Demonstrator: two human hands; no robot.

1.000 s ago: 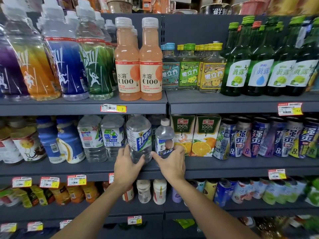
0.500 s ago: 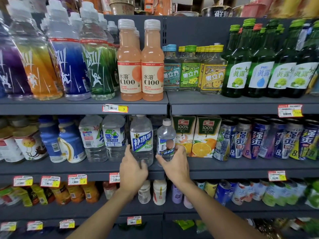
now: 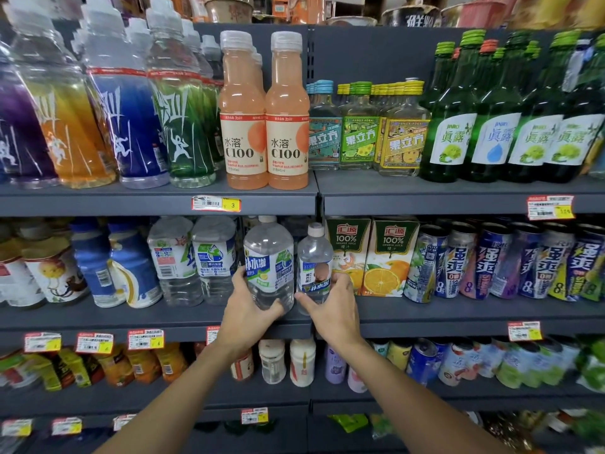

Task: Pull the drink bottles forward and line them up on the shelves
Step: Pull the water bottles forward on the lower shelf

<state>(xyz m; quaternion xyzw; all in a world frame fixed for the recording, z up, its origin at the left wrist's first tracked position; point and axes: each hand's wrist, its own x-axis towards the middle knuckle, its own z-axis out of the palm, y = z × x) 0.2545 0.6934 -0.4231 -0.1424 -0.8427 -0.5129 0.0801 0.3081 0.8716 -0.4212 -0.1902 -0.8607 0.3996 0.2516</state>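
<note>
The middle shelf point(image 3: 458, 317) is carrying the work. Two clear bottles are standing upright near its front edge, between the water bottles point(image 3: 214, 257) on the left and the juice cartons point(image 3: 370, 257) on the right. The big bottle point(image 3: 268, 257) is sitting just left of the small bottle point(image 3: 315, 257); whether the two are touching I cannot tell. The left hand point(image 3: 245, 317) is wrapping its fingers round the big bottle's lower half. The right hand point(image 3: 337, 309) is gripping the small bottle low down, thumb at its base in front and fingers round its right side by the carton. By the look of it, the step in hand is drawing this pair to the shelf lip and squaring them up. The next move is likely calling for a short, level slide with the labels facing out, taking care that the small bottle is not tipping against the carton, and then letting go.
</note>
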